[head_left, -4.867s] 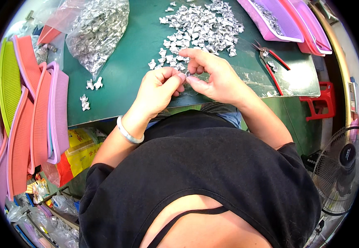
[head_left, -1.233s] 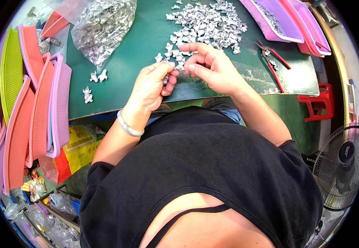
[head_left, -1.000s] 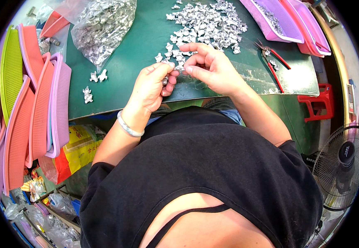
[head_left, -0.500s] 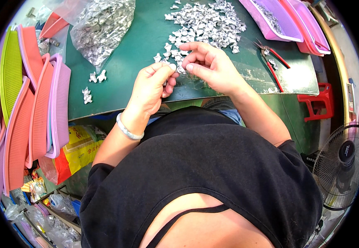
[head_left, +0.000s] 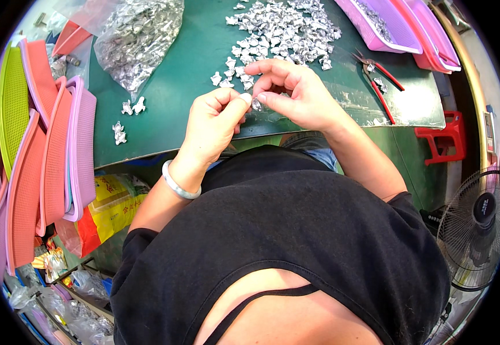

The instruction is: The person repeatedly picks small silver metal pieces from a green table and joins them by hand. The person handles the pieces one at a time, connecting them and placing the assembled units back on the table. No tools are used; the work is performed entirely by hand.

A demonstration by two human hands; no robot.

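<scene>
Near the table's front edge, my left hand (head_left: 211, 122), with a pale bangle on its wrist, pinches a small silver metal figure (head_left: 256, 105) between thumb and curled fingers. My right hand (head_left: 303, 95) meets it from the other side. Its thumb and a bent finger close at the top of the figure, while the forefinger arches away. Fingertips partly hide the piece. Just beyond my hands spreads a loose pile of similar silver figures (head_left: 287, 31). A few lone figures (head_left: 120, 133) lie to the left.
A clear plastic bag (head_left: 140, 43) full of silver pieces sits at the far left. Red-handled pliers (head_left: 383, 95) lie on the green table (head_left: 169, 103) at right, below a purple basket (head_left: 397, 40). Stacked baskets (head_left: 80, 144) stand left; a red stool (head_left: 445, 138) and a fan (head_left: 474, 230) right.
My hands have drawn together, and the right thumb now reaches the silver figure, which shows more between them. My left fingers have curled further under the thumb.
</scene>
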